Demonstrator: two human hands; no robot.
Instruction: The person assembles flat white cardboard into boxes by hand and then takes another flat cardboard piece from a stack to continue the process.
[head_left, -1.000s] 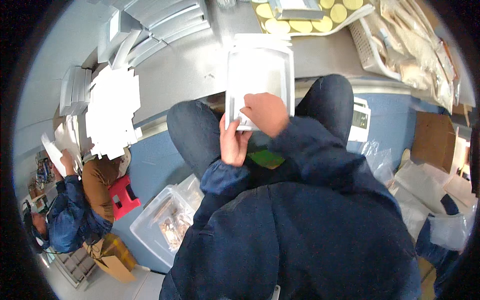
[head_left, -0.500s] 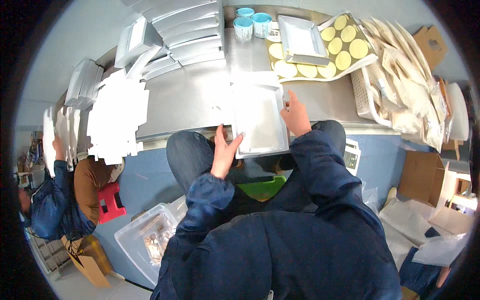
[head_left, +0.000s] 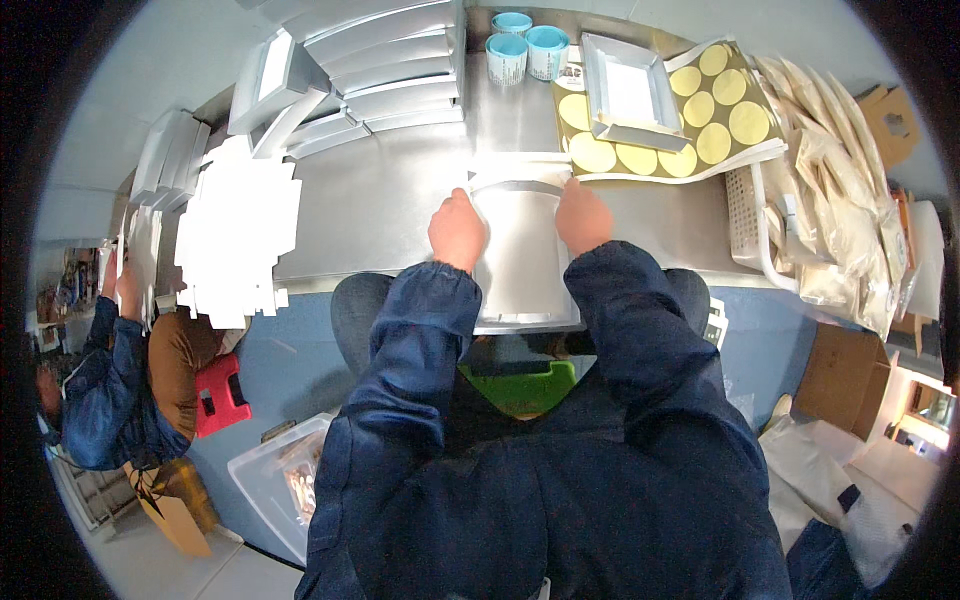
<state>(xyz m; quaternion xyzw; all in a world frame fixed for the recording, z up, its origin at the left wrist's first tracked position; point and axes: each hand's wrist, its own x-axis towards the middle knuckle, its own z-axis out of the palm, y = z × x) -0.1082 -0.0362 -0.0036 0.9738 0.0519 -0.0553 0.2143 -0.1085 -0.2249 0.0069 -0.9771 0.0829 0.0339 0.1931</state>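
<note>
In front of me a shallow white cardboard box (head_left: pixel 518 255) stands at the table's near edge, its inside up and its near end over my lap. My left hand (head_left: pixel 457 230) is closed at the far left corner of the box, fingers curled around the wall. At the opposite far corner, my right hand (head_left: pixel 584 216) is closed in the same way. Beyond my knuckles a pale flap runs across the far end. My fingertips are partly hidden by the box sides.
Flat white card blanks (head_left: pixel 238 235) lie left, below stacked boxes (head_left: pixel 390 75). At the back are blue-topped cups (head_left: pixel 507 60), a sheet of round yellow stickers (head_left: pixel 748 120) and another open box (head_left: pixel 630 90). Plastic packets (head_left: pixel 830 180) fill a white basket (head_left: pixel 742 215) on the right. A co-worker (head_left: pixel 110 390) sits left.
Both hands have moved away from me along the box sides to its far corners. My fingers, spread before, are now closed there.
</note>
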